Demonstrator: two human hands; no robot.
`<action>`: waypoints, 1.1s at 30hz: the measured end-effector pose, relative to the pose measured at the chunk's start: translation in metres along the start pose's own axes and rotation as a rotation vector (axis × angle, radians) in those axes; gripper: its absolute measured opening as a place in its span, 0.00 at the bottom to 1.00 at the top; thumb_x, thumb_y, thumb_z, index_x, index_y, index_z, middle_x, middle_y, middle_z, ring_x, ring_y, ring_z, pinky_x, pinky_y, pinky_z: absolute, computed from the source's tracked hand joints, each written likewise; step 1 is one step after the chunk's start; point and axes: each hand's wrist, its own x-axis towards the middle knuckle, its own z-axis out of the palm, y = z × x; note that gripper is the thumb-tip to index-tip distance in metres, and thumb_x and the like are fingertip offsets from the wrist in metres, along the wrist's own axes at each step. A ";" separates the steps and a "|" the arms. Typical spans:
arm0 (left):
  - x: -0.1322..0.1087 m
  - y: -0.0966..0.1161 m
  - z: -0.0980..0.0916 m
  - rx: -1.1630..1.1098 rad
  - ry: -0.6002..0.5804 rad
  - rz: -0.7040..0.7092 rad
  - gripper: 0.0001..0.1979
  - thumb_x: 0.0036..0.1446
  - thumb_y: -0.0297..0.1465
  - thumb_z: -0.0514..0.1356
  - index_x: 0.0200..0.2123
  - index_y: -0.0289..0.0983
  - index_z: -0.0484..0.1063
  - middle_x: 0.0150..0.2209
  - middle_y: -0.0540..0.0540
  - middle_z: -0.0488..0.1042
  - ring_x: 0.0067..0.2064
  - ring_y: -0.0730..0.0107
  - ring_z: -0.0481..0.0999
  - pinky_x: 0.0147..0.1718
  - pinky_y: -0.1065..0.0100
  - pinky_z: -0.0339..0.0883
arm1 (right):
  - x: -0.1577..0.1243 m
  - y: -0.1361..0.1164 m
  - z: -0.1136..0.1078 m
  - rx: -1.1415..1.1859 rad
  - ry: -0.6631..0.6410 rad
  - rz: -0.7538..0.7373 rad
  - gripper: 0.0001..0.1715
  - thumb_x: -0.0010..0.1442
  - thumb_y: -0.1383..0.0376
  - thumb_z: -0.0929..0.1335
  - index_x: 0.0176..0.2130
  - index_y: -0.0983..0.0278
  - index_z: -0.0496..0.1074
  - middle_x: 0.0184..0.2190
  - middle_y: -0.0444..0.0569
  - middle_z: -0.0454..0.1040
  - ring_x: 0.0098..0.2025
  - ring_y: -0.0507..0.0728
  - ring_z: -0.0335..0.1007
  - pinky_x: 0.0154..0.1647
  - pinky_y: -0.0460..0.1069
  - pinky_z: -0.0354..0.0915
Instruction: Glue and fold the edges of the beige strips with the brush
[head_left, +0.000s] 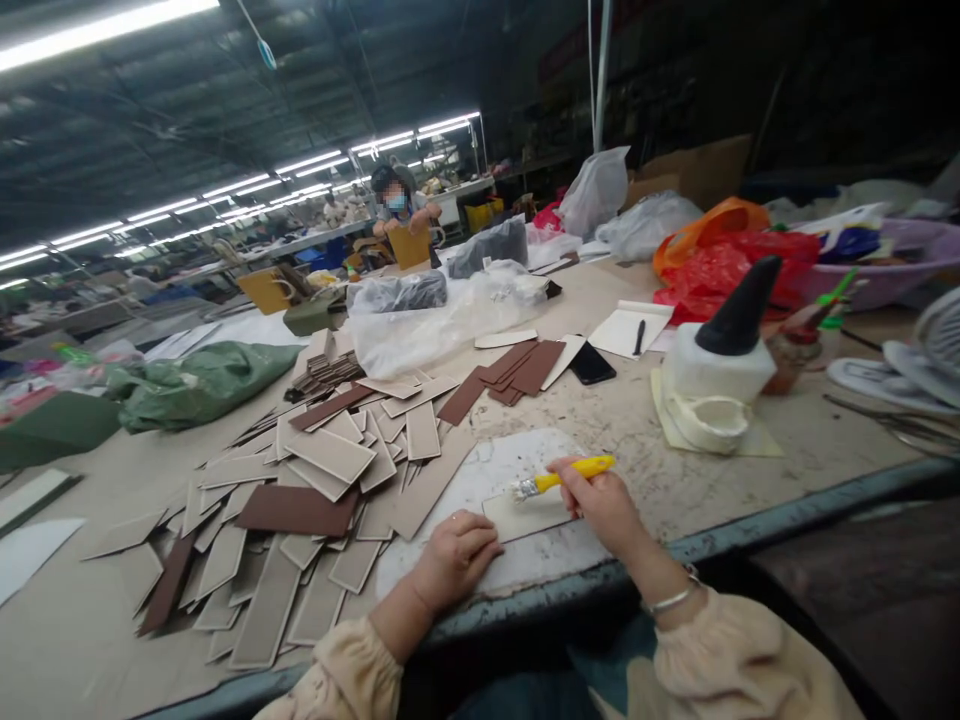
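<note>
My right hand (604, 505) is closed around a yellow-handled brush (564, 477), whose bristles rest on the left end of a small beige rectangular piece (525, 513). That piece lies on a white work board (487, 470) near the table's front edge. My left hand (455, 555) rests on the board just left of the piece, fingers curled down with their tips touching its edge. Left of the board, several beige and brown rectangular pieces (300, 510) lie spread in a loose heap.
A white glue container with a black cone top (720, 375) stands to the right. Beyond it are a phone (592, 363), a notepad with pen (628, 330), plastic bags (450, 310), red bags (720, 265), a green bag (195, 385). Another person (401, 210) works far back.
</note>
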 end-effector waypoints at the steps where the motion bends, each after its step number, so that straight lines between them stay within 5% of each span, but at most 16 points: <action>1: -0.001 0.001 -0.002 -0.017 -0.007 -0.001 0.06 0.59 0.28 0.60 0.40 0.36 0.75 0.38 0.43 0.75 0.39 0.67 0.74 0.39 0.65 0.71 | 0.000 0.001 0.002 -0.006 -0.013 0.001 0.24 0.58 0.46 0.65 0.33 0.64 0.71 0.15 0.38 0.62 0.17 0.49 0.58 0.20 0.44 0.57; 17: -0.002 0.001 -0.004 -0.049 -0.032 0.020 0.09 0.60 0.24 0.57 0.42 0.37 0.74 0.36 0.43 0.75 0.38 0.67 0.72 0.38 0.65 0.70 | -0.003 0.007 0.031 -0.116 -0.136 -0.006 0.22 0.60 0.49 0.63 0.26 0.62 0.70 0.14 0.40 0.66 0.17 0.51 0.63 0.22 0.45 0.61; 33: 0.002 0.003 -0.005 -0.019 -0.022 0.033 0.07 0.61 0.26 0.56 0.38 0.36 0.75 0.35 0.44 0.75 0.37 0.70 0.73 0.38 0.66 0.71 | 0.005 -0.003 0.003 -0.528 0.005 -0.206 0.18 0.61 0.58 0.62 0.28 0.63 0.75 0.23 0.46 0.77 0.29 0.53 0.74 0.35 0.45 0.65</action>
